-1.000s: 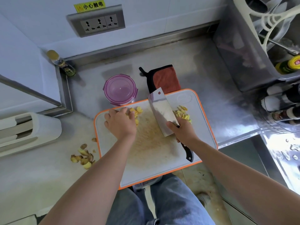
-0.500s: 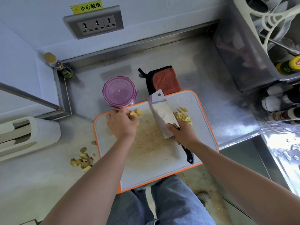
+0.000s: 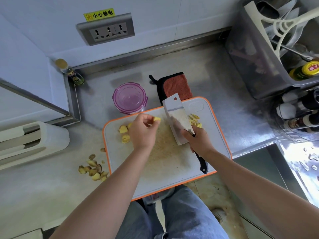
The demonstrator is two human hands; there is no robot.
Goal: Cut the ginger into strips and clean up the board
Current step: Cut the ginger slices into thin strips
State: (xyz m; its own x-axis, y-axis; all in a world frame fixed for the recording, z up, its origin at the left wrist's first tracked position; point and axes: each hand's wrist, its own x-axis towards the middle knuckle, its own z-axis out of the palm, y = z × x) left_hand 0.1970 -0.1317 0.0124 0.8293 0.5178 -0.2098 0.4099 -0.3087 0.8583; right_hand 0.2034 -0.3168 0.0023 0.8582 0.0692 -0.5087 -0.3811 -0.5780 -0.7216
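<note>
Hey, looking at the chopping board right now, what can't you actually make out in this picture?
Head view only:
- ginger strips: the cleaver blade covers part of the pile.
- ginger chunks: the left hand, pinching one ginger piece, hides some.
- Handle middle: the right hand wraps it.
- purple container: lid on, contents unseen.
- bottles: cut off by the right edge, labels too small.

Pale wall [image 3: 189, 18] with a triple socket [image 3: 106, 30] under a yellow sticker [image 3: 99, 14]; steel counter [image 3: 215, 75] below, stained floor [image 3: 212, 190] beneath
</note>
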